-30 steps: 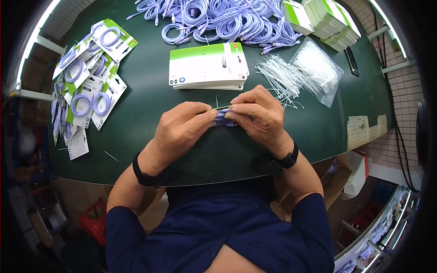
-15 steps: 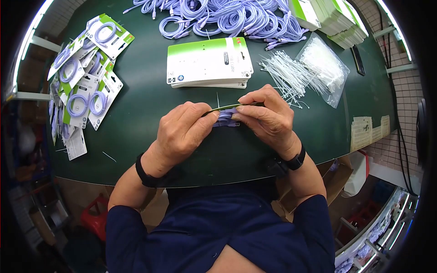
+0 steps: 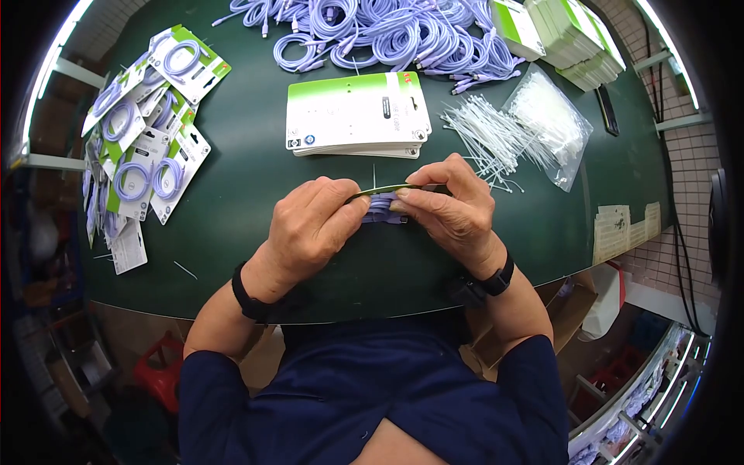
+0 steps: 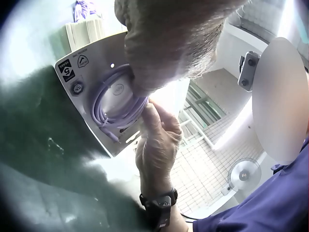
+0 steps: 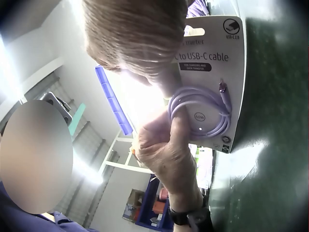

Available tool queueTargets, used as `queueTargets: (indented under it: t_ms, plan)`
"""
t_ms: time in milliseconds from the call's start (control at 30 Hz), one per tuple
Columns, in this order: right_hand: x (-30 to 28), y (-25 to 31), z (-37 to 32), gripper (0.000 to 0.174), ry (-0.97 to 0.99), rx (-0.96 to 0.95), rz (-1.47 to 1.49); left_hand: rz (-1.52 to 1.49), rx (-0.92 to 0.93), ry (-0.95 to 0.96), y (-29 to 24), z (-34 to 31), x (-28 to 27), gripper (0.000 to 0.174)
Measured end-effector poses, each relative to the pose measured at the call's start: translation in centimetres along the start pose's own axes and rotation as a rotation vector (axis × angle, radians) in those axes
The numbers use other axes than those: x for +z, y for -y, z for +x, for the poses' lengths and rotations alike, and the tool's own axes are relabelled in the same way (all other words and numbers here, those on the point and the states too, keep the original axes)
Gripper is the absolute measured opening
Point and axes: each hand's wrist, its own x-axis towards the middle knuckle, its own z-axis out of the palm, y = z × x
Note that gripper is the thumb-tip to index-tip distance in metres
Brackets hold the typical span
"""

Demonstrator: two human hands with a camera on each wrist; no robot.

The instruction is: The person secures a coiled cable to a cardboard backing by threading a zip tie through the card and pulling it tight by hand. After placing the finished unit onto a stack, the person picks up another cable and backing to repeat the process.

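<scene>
Your left hand (image 3: 310, 225) and right hand (image 3: 456, 205) pinch card (image 5: 212, 35) with coiled cable (image 5: 225, 124); likely mid-fastening; tie (image 3: 374, 175), 12 o'clock, probably wants snug pull.

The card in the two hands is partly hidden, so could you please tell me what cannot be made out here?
Right wrist view: the start of the title on the card, covered by the right hand.
Left wrist view: part of the coiled cable, behind the left hand.
Head view: the card's print, tilted nearly edge-on.
Head view: the far side of the cable heap, cut off by the top edge.
</scene>
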Motion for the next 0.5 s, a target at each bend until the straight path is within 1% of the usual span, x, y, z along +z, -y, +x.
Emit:
queueTargets:
  t_ms: [67,233,300,367,467,500]
  plan:
    - [0.0,0.0,0.0,0.034,0.004,0.016,-0.006,0.01,0.002,-0.007,0.0,0.0,0.0,0.021]
    - [-0.3,0.0,0.3,0.033,0.005,-0.011,-0.027,0.013,0.011,-0.006,-0.4,0.2,-0.2,0.02]
    - [-0.3,0.2,0.7,0.032,0.025,0.013,0.018,0.005,-0.009,0.005,-0.6,0.4,-0.4,0.019]
    - [-1.6,0.2,0.9,0.032,0.039,0.03,0.024,-0.015,-0.015,0.003,-0.5,0.7,-0.3,0.019]
    - [-4.0,0.1,2.0,0.026,-0.042,0.117,-0.043,-0.001,-0.031,0.008,-0.3,0.7,-0.5,0.02]
    - [-4.7,-0.2,1.9,0.026,-0.04,0.121,-0.05,-0.008,-0.028,0.007,-0.2,0.7,-0.6,0.02]
